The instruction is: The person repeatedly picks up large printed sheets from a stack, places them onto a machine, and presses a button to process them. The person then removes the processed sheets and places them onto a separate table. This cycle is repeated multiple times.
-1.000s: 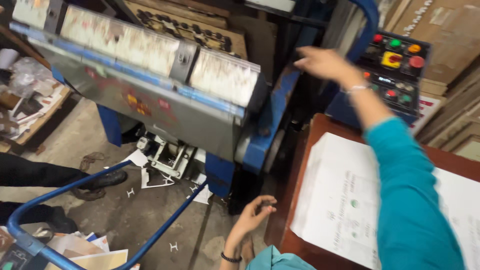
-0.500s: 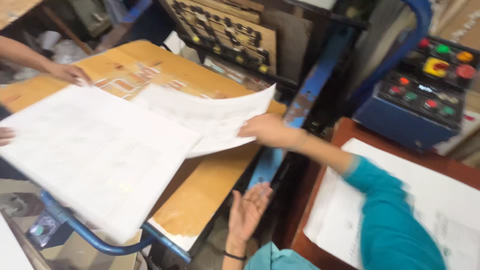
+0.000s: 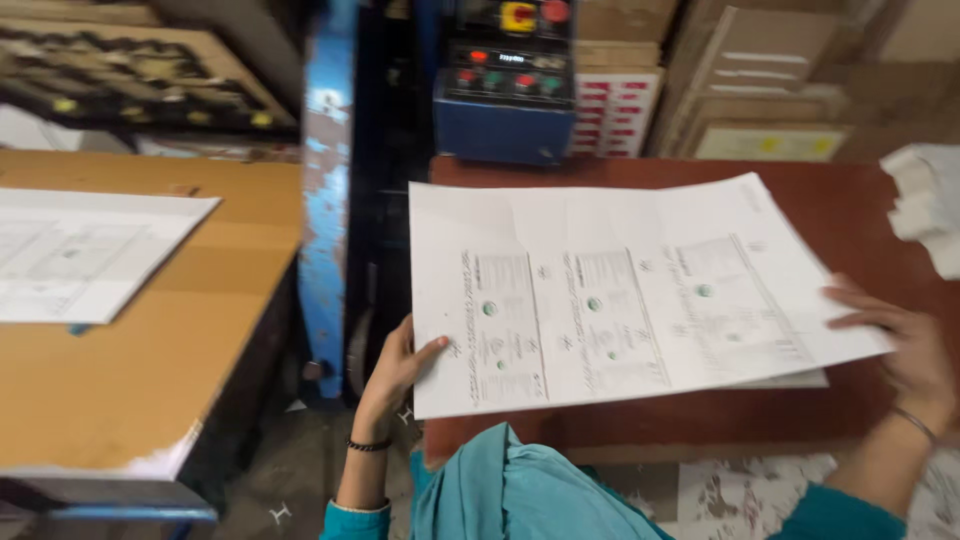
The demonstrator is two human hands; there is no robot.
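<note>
A large white printed sheet (image 3: 620,290) is held flat just above a reddish-brown table (image 3: 860,210). My left hand (image 3: 398,365) grips its near left corner, thumb on top. My right hand (image 3: 895,345) holds its right edge, fingers over the paper. More white sheets lie under it on the table, with one edge showing at the right. I wear teal sleeves and a dark bracelet on the left wrist.
A wooden platen (image 3: 150,370) at the left carries another printed sheet (image 3: 80,250). A blue machine post (image 3: 325,200) stands between it and the table. A control box with coloured buttons (image 3: 505,85) sits behind. Cardboard stacks (image 3: 770,90) line the back. Crumpled white paper (image 3: 930,200) lies far right.
My view swung right from the platen to the red table. My right hand left the sheet on the platen; both hands now hold a sheet over the table.
</note>
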